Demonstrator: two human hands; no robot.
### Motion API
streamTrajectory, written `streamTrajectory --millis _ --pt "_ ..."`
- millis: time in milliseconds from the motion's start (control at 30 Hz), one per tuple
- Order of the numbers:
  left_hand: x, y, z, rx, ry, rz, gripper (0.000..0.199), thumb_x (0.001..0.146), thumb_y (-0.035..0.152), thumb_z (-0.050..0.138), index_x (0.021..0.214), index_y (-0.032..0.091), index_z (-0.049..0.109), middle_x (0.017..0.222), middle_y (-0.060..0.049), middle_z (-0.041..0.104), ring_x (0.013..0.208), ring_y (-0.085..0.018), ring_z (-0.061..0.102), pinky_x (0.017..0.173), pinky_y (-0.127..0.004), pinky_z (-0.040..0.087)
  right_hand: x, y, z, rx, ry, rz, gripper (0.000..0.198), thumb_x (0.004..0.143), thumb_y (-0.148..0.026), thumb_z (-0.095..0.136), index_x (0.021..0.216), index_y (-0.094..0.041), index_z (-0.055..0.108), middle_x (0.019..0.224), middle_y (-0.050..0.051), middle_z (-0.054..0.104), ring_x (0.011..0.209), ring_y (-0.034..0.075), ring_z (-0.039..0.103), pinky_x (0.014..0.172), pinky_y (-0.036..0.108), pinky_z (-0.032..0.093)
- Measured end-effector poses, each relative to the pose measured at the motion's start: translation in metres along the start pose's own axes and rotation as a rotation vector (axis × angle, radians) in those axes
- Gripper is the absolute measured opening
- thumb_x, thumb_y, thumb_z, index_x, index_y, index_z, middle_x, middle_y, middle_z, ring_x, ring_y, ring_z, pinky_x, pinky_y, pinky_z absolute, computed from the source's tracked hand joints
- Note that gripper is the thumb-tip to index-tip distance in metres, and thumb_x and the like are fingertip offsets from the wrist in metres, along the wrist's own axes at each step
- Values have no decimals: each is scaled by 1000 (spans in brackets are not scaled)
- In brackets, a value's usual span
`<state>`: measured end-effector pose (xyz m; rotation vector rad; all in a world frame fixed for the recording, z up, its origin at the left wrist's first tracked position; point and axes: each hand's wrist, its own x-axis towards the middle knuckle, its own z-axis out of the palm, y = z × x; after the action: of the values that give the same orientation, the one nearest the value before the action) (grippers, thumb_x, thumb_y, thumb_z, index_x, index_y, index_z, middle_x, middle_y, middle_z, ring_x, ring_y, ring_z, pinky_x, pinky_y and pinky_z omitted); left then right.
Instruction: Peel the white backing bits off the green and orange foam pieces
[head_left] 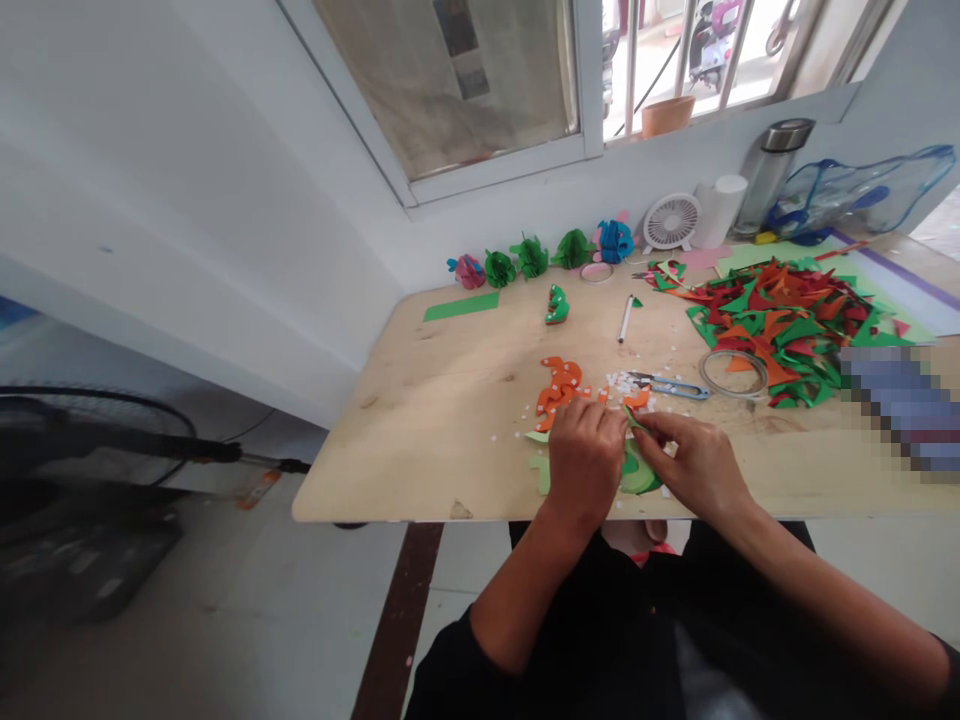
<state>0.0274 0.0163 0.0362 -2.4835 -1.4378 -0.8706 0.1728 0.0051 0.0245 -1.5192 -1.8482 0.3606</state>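
Note:
My left hand (586, 452) is closed near the table's front edge, its fingers curled and their tips partly hidden. My right hand (696, 462) pinches a small green paper piece (631, 414) between thumb and finger, and the left fingertips meet it there. Under and beside my hands lie green cut-outs (640, 474) and a pale green one (538, 474). Just beyond my left hand are curved orange cut-outs (559, 385) dotted with small white squares. Loose white bits (619, 380) are scattered beside blue-handled thread snips (671, 387).
A heap of red, orange and green scraps (787, 315) lies to the right, with a tape ring (733, 373) before it. Paper ornaments (532, 256), a small fan (672, 222) and a bottle (772, 175) line the wall. A white pen (625, 319) lies mid-table.

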Motion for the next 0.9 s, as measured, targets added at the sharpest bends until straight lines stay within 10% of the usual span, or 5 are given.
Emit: streamTrajectory --millis 333,700,900 --pt "11 2 -3 160 -66 79 11 80 13 57 70 16 58 70 -8 61 77 -26 56 66 -37 42 2 3 3 -140 -19 -88 22 84 -29 52 79 -20 72 67 6 69 65 21 63 64 29 42" --pt "11 -22 16 -1179 -185 -712 10 73 19 58 63 15 60 58 2 59 53 -10 52 57 -23 42 6 12 -2 499 -227 297 29 79 -42 59 74 -15 70 56 0 63 48 13 53 45 23 40" --pt "7 -24 17 -737 -122 -571 14 75 16 56 63 15 63 62 0 61 57 -12 53 59 -24 42 8 18 -3 652 -101 351 29 77 -44 65 81 -16 73 62 2 67 55 17 60 48 26 46"
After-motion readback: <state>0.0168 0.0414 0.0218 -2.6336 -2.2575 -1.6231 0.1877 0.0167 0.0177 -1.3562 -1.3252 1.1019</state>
